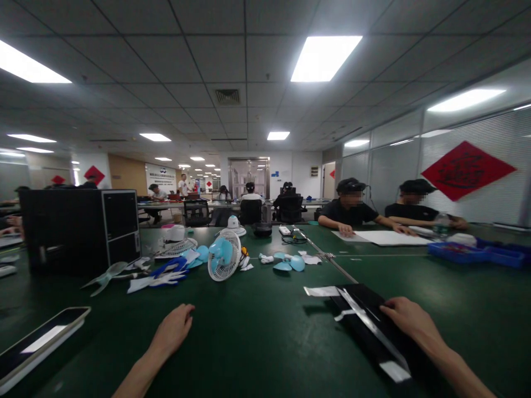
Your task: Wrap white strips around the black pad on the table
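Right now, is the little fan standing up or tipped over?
Upright: the fan stands on the table, its round grille facing you.

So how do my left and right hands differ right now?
The left hand lies on the bare green table, touching nothing else; the right hand rests its fingers on the long black panel. The left hand is nearer the phone; the right hand is by the white strip. Both are palm down, gripping nothing.

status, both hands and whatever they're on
Left hand open, palm down on the green table, holding nothing. Right hand resting flat on the black case, beside its silver strip. White fan farther back, clear of both hands.
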A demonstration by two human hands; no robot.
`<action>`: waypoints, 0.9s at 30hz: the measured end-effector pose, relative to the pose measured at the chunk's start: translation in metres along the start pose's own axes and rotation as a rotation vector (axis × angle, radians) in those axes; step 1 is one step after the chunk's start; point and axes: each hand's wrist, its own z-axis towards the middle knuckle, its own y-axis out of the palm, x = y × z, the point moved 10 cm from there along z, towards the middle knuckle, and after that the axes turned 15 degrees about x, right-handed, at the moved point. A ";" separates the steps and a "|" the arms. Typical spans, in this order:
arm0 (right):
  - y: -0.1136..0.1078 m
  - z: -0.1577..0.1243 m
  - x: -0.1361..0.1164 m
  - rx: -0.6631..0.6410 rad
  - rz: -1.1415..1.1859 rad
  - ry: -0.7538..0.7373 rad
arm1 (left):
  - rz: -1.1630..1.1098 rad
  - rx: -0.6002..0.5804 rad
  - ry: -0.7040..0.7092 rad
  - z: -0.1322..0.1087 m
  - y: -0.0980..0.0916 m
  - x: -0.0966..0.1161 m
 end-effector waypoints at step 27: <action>-0.029 -0.114 0.015 -0.054 0.073 0.168 | 0.030 -0.076 -0.013 -0.004 -0.003 0.013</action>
